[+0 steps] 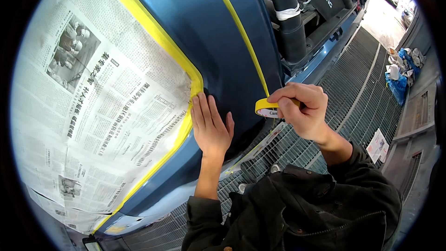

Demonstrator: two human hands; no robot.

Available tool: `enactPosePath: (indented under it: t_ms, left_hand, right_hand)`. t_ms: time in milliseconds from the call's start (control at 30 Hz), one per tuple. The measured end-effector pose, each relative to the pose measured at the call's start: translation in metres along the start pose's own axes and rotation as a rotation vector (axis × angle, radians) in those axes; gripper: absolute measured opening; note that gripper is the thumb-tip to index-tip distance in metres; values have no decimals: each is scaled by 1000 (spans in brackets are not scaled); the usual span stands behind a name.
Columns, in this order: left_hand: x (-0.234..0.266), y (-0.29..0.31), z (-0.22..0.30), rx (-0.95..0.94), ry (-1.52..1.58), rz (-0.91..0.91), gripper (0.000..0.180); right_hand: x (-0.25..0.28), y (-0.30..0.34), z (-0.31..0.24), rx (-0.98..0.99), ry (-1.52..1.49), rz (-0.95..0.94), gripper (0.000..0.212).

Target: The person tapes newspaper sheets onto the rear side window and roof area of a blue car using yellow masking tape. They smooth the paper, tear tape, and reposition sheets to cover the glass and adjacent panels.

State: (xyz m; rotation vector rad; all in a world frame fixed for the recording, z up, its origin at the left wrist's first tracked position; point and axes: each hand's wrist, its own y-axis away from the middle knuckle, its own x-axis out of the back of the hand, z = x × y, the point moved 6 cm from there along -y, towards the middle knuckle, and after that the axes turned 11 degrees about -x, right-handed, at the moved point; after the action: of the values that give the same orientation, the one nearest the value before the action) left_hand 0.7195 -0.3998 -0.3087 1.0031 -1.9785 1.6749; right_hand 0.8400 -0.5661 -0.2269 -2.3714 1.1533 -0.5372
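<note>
The blue car panel (186, 23) is the biggest thing here, smooth and curving, and I'd guess that curve is the main risk: tape pulled straight across it could bridge or wrinkle. The newspaper sheet (42, 111) covers the left side, and its edge could lift or tear if the palm beside it drags sideways. Around that edge runs the yellow tape border (153, 28), which turns a corner just above the fingertips; a corner like that seems the likeliest place for a gap, should the tape there not be pressed down. The left hand (210, 128) is open and laid flat, fingers together and reaching up to the border, thumb apart, gripping nothing. The right hand (299, 109) is closed, pinching a tape roll between thumb and bent fingers. Above it is the yellow tape strip (241, 30), its long axis running from the top of the view down and to the right, bowing slightly, steeper toward the bottom, where it meets the roll. How much of that lower stretch touches the paint I can't tell from here; a tug from the roll could peel it or swing it off its line. Smallest is the tape roll (260, 104) itself, just right of the left hand, by the panel's lower right edge: a squat ring tipped so its pale inner core shows below the yellow band, its wider span lying roughly left to right, the strip leaving it upward.
</note>
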Motion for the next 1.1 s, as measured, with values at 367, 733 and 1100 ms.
enactPosePath:
  t_ms: [367,733,1100]
  left_hand:
    - [-4,-40,4,-7,31,22,66]
    - [3,-56,5,-11,99,66,70]
    - [44,-151,-14,46,-51,236,86]
  right_hand:
    - [-5,8,28,-209,-172,-8,14]
    - [-19,12,41,-158,-190,-41,18]
    - [-11,14,40,-175,-243,4,15]
